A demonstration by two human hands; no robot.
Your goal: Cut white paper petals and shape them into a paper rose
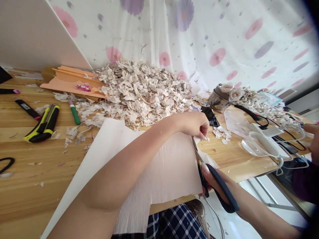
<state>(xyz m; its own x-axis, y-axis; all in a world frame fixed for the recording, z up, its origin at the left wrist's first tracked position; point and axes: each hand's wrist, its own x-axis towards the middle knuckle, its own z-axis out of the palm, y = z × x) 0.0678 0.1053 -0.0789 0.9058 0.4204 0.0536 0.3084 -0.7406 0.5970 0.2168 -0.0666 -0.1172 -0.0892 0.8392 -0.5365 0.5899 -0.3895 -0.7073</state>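
A large sheet of white, crinkly paper (174, 166) lies over the front of the wooden table, with part of it hanging past the edge. My left arm crosses above it, and my left hand (195, 123) is closed, pinching the sheet near its far right corner. My right hand (210, 177) grips dark-handled scissors (225, 194) at the sheet's right side. Their blades point away from me along a cut in the paper, tips close to my left fingers. A narrow strip of paper (208, 159) lies to the right of the blades.
Behind the sheet rises a heap of pale petal-like scraps (139, 89). Yellow-black utility knife (45, 124) and green marker (74, 112) lie left. Right are a phone (210, 116), metal pot (220, 98), power strip (265, 129) with cables, and another person's hand (313, 141).
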